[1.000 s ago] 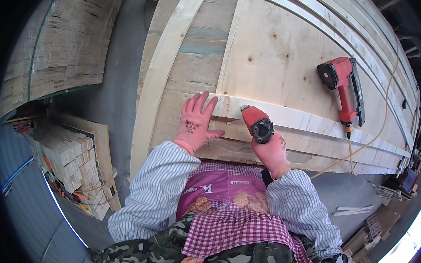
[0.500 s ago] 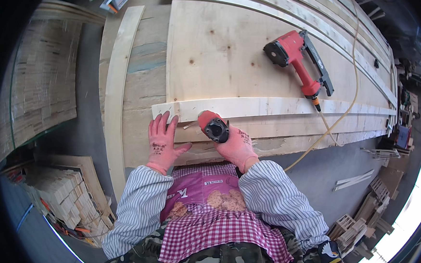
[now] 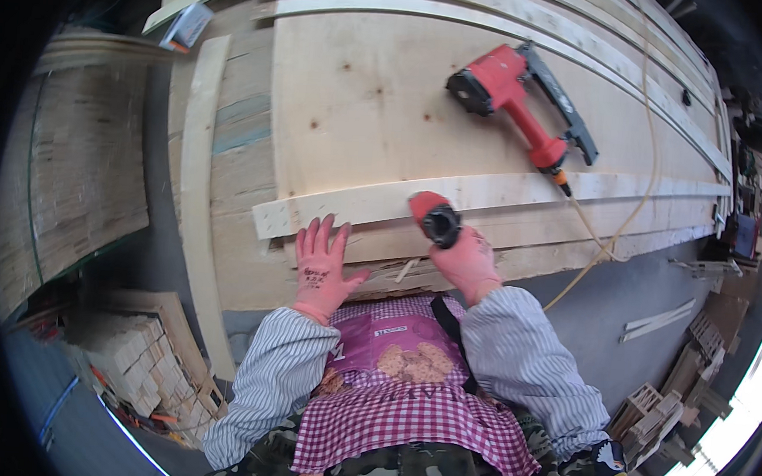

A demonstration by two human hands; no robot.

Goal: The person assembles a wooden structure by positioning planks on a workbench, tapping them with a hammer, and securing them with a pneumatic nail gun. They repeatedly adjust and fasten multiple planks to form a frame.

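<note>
A long pale wooden strip (image 3: 374, 201) lies along the near side of a plywood sheet (image 3: 345, 105). My left hand (image 3: 322, 274), in a pink glove, is open with fingers spread, its fingertips at the strip's near edge close to the left end. In a matching glove, my right hand (image 3: 471, 265) grips a red and black power tool (image 3: 435, 219), seen from its capped end, whose exact kind is unclear. Its red head is over the strip. A loose wood sliver (image 3: 407, 269) lies between my hands. Farther off, a red and black nail gun (image 3: 516, 98) rests on the sheet.
A yellowish air hose (image 3: 631, 214) runs from the nail gun across the boards and over the near edge. More strips (image 3: 464, 16) lie at the back, another plank (image 3: 200, 166) at left beside a small box (image 3: 186, 27). Stacked wood (image 3: 89, 159) stands left; scrap wood (image 3: 649, 416) lies at lower right.
My right hand has carried the power tool to the right along the strip. My left hand has also shifted right, away from the strip's end. The sliver lies farther right and nearer me.
</note>
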